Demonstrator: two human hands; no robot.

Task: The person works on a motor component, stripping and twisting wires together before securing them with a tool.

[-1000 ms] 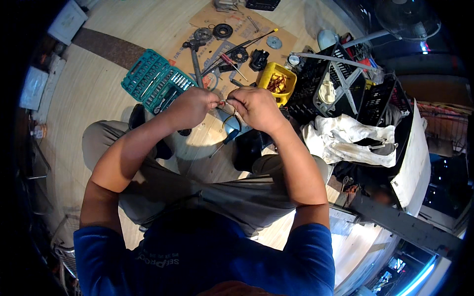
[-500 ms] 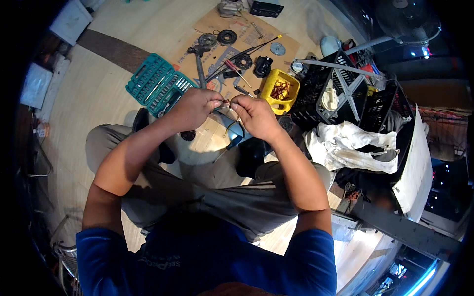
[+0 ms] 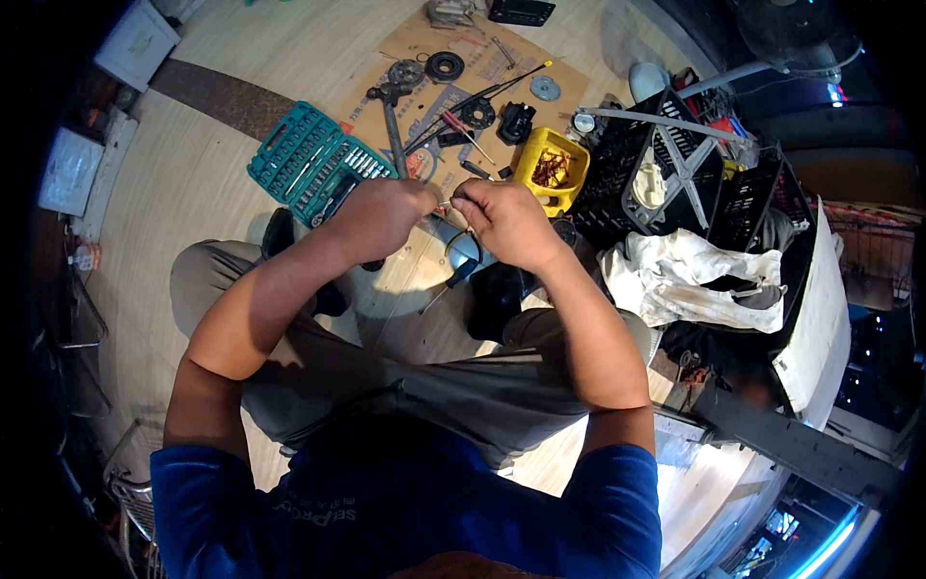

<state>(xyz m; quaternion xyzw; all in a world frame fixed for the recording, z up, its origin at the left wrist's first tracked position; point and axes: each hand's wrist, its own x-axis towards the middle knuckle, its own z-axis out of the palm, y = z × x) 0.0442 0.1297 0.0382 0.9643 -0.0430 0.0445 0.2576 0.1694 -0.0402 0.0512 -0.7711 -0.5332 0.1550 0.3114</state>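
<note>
Wire [image 3: 461, 237], thin and dark, is looped below the two hands and is pinched between them at its upper end, above the lap and over the wooden floor [image 3: 193, 174]. Head view only: left hand [image 3: 376, 217] is clenched, fingertips closed on a small reddish tip at the wire end [image 3: 442, 206]; right hand [image 3: 506, 222] is clenched too, fingers meeting the same spot from the other side, so both grips are grasping that wire end. What exactly is at the pinch cannot be told, too small. A blue-grey part [image 3: 463, 253] is seen just under the right hand, partly hidden. Judged state: work is mid-way, joint at the wire end is in hand, not finished. Tools are laid out, not packed: teal socket set [image 3: 313, 164] open just beside the left hand, wrench [image 3: 391, 121] and screwdrivers [image 3: 463, 125] on the cardboard sheet [image 3: 482, 58], yellow bin [image 3: 552, 169] of small parts near the right hand, black crates [image 3: 675, 164] and a white rag [image 3: 694, 275] well to the right. Loose discs [image 3: 444, 66] on the cardboard suggest reassembly is left.
</note>
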